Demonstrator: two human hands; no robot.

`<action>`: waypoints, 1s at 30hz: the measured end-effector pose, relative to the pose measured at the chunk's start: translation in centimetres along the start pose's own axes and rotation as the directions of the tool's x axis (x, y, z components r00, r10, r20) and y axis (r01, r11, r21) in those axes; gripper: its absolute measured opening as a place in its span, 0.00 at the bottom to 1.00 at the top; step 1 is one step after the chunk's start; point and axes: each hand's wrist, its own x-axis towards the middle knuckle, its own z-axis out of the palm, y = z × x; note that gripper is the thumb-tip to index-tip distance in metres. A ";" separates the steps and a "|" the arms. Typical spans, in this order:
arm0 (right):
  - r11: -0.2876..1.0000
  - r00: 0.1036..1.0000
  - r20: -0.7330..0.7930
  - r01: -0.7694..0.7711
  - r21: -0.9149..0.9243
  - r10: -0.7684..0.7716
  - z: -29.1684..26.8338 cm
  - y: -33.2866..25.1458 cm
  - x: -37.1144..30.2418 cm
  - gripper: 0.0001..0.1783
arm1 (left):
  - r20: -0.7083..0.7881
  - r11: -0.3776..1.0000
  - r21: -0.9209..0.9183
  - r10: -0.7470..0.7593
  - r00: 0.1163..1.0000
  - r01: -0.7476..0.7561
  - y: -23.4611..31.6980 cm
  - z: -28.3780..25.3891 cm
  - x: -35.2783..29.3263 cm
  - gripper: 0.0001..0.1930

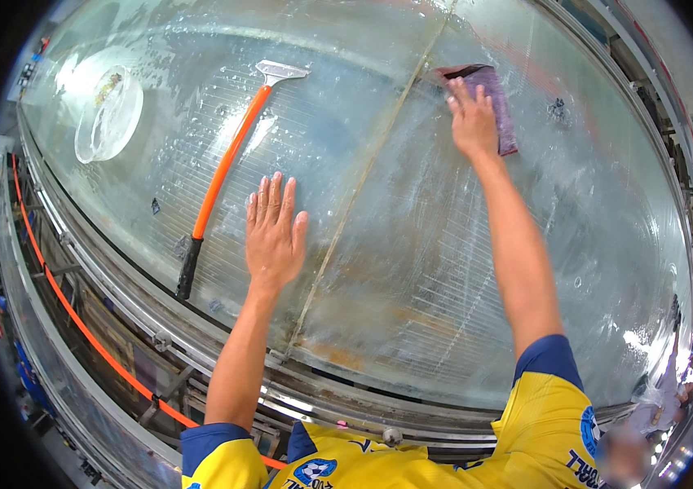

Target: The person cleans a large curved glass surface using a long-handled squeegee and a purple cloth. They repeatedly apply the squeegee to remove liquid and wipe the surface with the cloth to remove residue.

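Note:
My left hand [275, 236] lies flat on a wet glass surface [355, 269], fingers stretched out, holding nothing. To its left rests a long-handled scraper [233, 155] with an orange shaft, a black grip and a silver head at the far end. Farther right, my right hand [474, 121] is stretched out over a folded purple cloth [503, 122], its spread fingers pressing on the left part. The cloth's far edge gapes at a fold, showing a dark reddish inside. What lies under the palm is hidden.
A clear round dish [108, 122] with yellowish residue stands at the far left. A tan seam [355, 196] crosses the glass between my hands. Metal rails [159, 338] and an orange hose [90, 338] run along the near left side. A blurred person [660, 407] is at lower right.

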 end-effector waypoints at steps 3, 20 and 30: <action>0.978 0.976 0.094 0.185 0.101 -0.194 0.0 -8.3 -10.6 0.24 | -0.022 0.998 0.046 -0.045 0.999 0.046 -1.1 0.3 -1.0 0.28; 0.994 0.983 0.153 0.086 0.072 -0.096 -2.5 -9.4 -13.2 0.30 | -0.023 1.000 0.027 -0.005 1.000 0.006 0.0 0.9 -1.3 0.27; 0.983 0.947 0.267 0.181 0.017 -0.179 -3.7 -7.5 -16.6 0.32 | -0.028 0.996 0.051 -0.071 0.997 0.072 -0.7 1.3 -1.4 0.27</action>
